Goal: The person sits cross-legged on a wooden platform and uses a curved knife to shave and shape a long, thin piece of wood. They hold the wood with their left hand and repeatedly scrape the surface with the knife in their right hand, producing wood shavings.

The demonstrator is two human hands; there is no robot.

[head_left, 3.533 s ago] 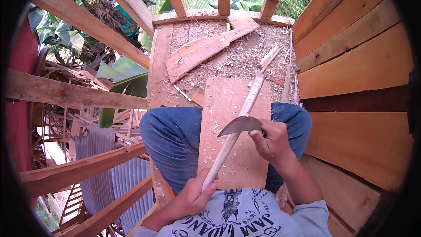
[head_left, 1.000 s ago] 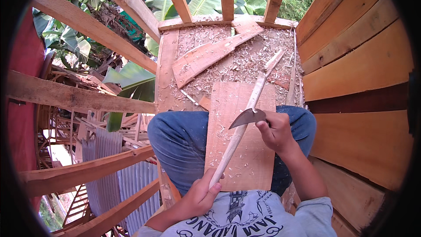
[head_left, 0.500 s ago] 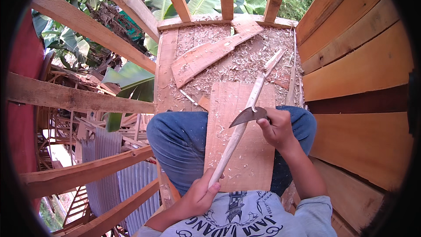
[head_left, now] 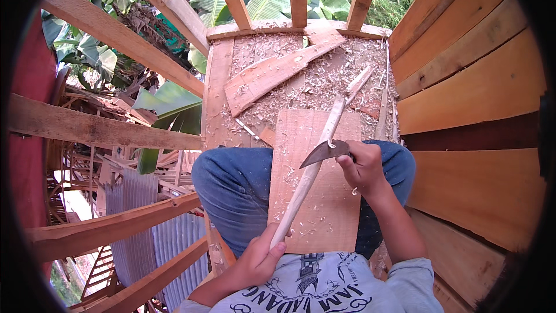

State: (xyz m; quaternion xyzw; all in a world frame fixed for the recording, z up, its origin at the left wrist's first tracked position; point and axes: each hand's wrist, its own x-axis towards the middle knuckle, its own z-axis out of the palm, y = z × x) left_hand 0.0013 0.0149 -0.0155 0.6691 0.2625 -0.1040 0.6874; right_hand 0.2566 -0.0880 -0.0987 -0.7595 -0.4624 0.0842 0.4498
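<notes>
A pale peeled stick (head_left: 301, 191), forked at its far end, slants up and to the right across a wooden board (head_left: 334, 214) on my lap. My left hand (head_left: 262, 258) is closed round its near end, close to my shirt. In my right hand (head_left: 362, 165) is a knife (head_left: 319, 153) with a short, broad curved dark blade; its handle is hidden in my fist. The blade lies across the middle of the stick, touching it, with a curled shaving at its edge. Small shavings are scattered on the board.
Beyond my knees, wood shavings (head_left: 278, 101) cover the plank floor, with a flat offcut board (head_left: 260, 84) lying among them. Wooden rails (head_left: 110, 124) stand at the left and front, and a plank wall (head_left: 475, 110) at the right. Corrugated sheets (head_left: 179, 249) and banana leaves show outside.
The knife and stick hold nearly the same place, with only a slight shift left in the picture. A loose shaving now shows below my right hand.
</notes>
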